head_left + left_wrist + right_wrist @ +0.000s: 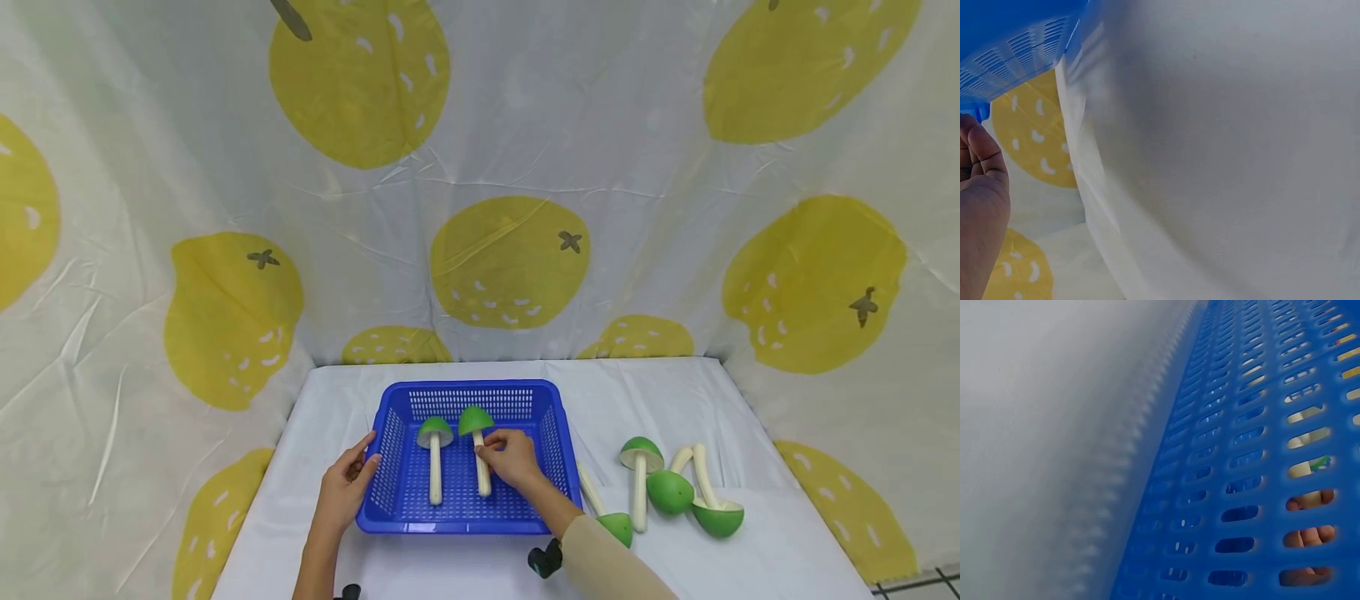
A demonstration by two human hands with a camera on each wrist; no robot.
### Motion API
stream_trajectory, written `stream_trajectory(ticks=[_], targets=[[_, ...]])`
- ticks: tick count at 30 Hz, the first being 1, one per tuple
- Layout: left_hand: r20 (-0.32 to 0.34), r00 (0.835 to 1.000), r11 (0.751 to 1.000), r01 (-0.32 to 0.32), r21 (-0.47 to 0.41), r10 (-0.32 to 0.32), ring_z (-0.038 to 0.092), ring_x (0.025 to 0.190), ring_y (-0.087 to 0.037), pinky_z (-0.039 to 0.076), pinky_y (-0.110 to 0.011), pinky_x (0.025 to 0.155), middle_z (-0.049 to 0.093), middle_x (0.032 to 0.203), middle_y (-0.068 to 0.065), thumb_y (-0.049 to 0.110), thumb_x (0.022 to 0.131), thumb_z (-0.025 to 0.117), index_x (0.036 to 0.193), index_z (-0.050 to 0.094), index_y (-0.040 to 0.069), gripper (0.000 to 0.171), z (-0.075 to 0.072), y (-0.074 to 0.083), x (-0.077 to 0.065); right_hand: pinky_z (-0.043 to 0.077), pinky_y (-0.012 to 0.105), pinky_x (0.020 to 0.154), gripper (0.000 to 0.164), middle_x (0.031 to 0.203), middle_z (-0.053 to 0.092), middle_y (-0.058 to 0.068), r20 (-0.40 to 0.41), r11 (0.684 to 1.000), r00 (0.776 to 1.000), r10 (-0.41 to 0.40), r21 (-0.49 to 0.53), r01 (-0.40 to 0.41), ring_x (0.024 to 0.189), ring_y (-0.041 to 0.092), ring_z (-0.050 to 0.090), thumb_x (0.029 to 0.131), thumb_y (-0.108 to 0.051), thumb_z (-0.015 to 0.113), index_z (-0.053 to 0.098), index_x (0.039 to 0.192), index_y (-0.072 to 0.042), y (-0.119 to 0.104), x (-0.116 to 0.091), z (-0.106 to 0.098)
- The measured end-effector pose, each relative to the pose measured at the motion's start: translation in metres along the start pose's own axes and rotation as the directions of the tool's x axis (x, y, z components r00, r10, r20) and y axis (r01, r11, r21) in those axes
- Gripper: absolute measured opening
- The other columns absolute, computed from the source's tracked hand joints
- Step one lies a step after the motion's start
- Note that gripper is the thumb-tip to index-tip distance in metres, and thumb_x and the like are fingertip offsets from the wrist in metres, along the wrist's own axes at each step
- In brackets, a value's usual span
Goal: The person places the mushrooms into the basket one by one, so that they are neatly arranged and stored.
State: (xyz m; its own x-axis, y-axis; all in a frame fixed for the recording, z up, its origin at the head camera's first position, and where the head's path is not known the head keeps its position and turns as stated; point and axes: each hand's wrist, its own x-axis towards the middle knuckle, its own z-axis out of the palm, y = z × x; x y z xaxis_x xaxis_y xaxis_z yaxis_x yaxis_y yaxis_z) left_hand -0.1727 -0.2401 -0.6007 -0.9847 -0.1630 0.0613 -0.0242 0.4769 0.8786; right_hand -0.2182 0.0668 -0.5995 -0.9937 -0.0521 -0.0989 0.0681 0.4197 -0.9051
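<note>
A blue perforated plastic basket (465, 527) holds two toy mushrooms with green caps and long cream stems. My right hand (513, 457) reaches over its right side and pinches the stem of the right mushroom (476, 422), cap toward the far wall. Parallel to it, the other mushroom (435, 467) lies on the basket floor. At the left rim my left hand (347, 483) rests with thumb and index fingertips on the edge, a gap between them. The left wrist view shows those fingers beside the basket's outer wall (1022, 53). Through the slots, the right wrist view shows right-hand fingers (1310, 536).
Several more green-capped mushrooms lie right of the basket, one an upright-capped mushroom (640, 483) and another (615, 527) close to the right sleeve. A white cloth (780, 550) covers the table. Lemon-print curtain (637, 250) surrounds the back and sides.
</note>
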Motion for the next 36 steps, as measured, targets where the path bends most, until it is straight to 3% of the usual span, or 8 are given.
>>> stream_trajectory(ticks=[10, 12, 17, 19, 23, 36], targets=[[0.011, 1.000, 0.999, 0.002, -0.035, -0.002, 0.055, 0.087, -0.011, 0.048, -0.019, 0.078, 0.060, 0.103, -0.007, 0.035, 0.102, 0.065, 0.148, 0.059, 0.023, 0.047, 0.000, 0.001, -0.001, 0.062, 0.036, 0.062, 0.019, 0.086, 0.072, 0.012, 0.032, 0.995, 0.998, 0.057, 0.078, -0.059, 0.064, 0.017, 0.072, 0.091, -0.009, 0.076, 0.073, 0.103, 0.006, 0.001, 0.000, 0.001], [0.017, 1.000, 0.999, 0.011, -0.039, -0.011, 0.054, 0.086, -0.010, 0.047, -0.018, 0.077, 0.060, 0.103, -0.008, 0.031, 0.103, 0.065, 0.148, 0.058, 0.019, 0.047, -0.002, 0.011, -0.004, 0.062, 0.035, 0.062, 0.019, 0.085, 0.072, 0.012, 0.047, 0.994, 0.997, 0.065, 0.080, -0.069, 0.065, 0.017, 0.072, 0.091, -0.007, 0.076, 0.072, 0.103, 0.006, 0.000, -0.001, 0.001], [0.020, 1.000, 0.999, 0.023, -0.032, -0.023, 0.053, 0.086, -0.009, 0.047, -0.018, 0.078, 0.060, 0.103, -0.008, 0.026, 0.103, 0.065, 0.148, 0.057, 0.016, 0.047, -0.003, 0.014, -0.003, 0.061, 0.033, 0.061, 0.015, 0.081, 0.069, 0.011, 0.083, 0.993, 0.993, 0.087, 0.070, -0.092, 0.063, 0.017, 0.071, 0.090, -0.004, 0.075, 0.071, 0.100, 0.006, 0.002, 0.001, 0.001], [0.011, 1.000, 0.999, 0.013, -0.031, -0.012, 0.054, 0.087, -0.010, 0.047, -0.018, 0.078, 0.059, 0.103, -0.007, 0.030, 0.103, 0.065, 0.148, 0.058, 0.019, 0.047, -0.001, 0.004, 0.000, 0.061, 0.033, 0.061, 0.014, 0.081, 0.068, 0.011, 0.097, 0.993, 0.990, 0.101, 0.057, -0.107, 0.063, 0.017, 0.071, 0.090, -0.003, 0.075, 0.069, 0.100, 0.006, 0.003, 0.002, 0.002], [0.001, 1.000, 1.000, 0.008, -0.028, -0.008, 0.055, 0.088, -0.010, 0.048, -0.018, 0.079, 0.059, 0.102, -0.006, 0.033, 0.102, 0.065, 0.147, 0.059, 0.022, 0.047, 0.000, -0.001, 0.000, 0.061, 0.032, 0.060, 0.014, 0.081, 0.068, 0.011, 0.116, 0.992, 0.987, 0.115, 0.033, -0.119, 0.063, 0.017, 0.071, 0.090, -0.002, 0.074, 0.068, 0.100, 0.006, 0.005, 0.003, 0.002], [-0.001, 1.000, 1.000, 0.011, -0.028, -0.011, 0.056, 0.087, -0.010, 0.049, -0.019, 0.079, 0.061, 0.102, -0.006, 0.034, 0.102, 0.065, 0.147, 0.059, 0.022, 0.047, 0.000, -0.001, 0.001, 0.059, 0.030, 0.058, 0.020, 0.081, 0.071, 0.010, 0.053, 0.992, 0.991, 0.120, -0.037, -0.118, 0.063, 0.017, 0.070, 0.091, -0.011, 0.075, 0.068, 0.100, 0.006, 0.001, 0.000, -0.001]])
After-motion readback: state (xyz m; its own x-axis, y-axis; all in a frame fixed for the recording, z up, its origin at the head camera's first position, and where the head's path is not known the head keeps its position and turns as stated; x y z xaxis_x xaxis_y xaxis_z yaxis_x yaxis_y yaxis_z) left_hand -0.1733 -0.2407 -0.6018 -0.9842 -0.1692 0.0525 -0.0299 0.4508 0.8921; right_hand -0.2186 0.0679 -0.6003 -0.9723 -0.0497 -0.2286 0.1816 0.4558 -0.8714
